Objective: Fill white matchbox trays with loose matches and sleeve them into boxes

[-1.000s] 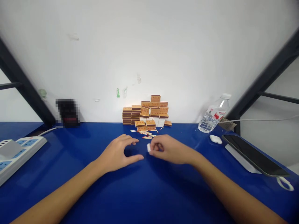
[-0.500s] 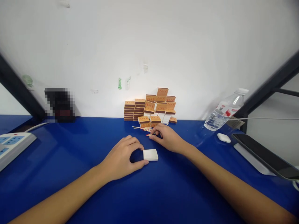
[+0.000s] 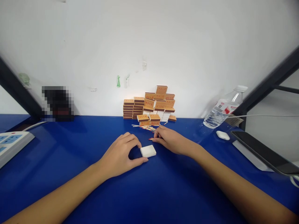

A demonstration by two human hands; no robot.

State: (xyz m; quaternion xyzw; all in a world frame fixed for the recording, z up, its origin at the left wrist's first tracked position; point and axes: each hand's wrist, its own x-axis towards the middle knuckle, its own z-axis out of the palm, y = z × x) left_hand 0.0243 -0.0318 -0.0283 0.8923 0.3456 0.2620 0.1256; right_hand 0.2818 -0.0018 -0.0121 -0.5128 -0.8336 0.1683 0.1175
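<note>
My left hand (image 3: 123, 154) has its thumb and index finger curved round the left end of a small white matchbox tray (image 3: 148, 151), which lies on the blue table. Whether the tray is face up or upside down is hard to tell. To its upper right, my right hand (image 3: 170, 139) is closed in a pinch on a few red-headed matches (image 3: 150, 139), their tips poking out to the left. Just beyond those fingers lies a loose pile of matches (image 3: 146, 127). Behind the pile, several yellow-and-brown matchboxes (image 3: 160, 104) are stacked against the wall, some white parts among them.
At the right stand a tilted water bottle (image 3: 223, 107), a white earbud case (image 3: 222, 135) and a phone (image 3: 263, 152) on a pale block. A power strip (image 3: 16, 144) lies at the left edge. A blurred dark object (image 3: 60, 105) leans near the wall.
My right hand has drawn slightly towards me and right, with matches pinched in its fingers. The white tray has turned a little, its right end swinging away. The view has shifted slightly.
</note>
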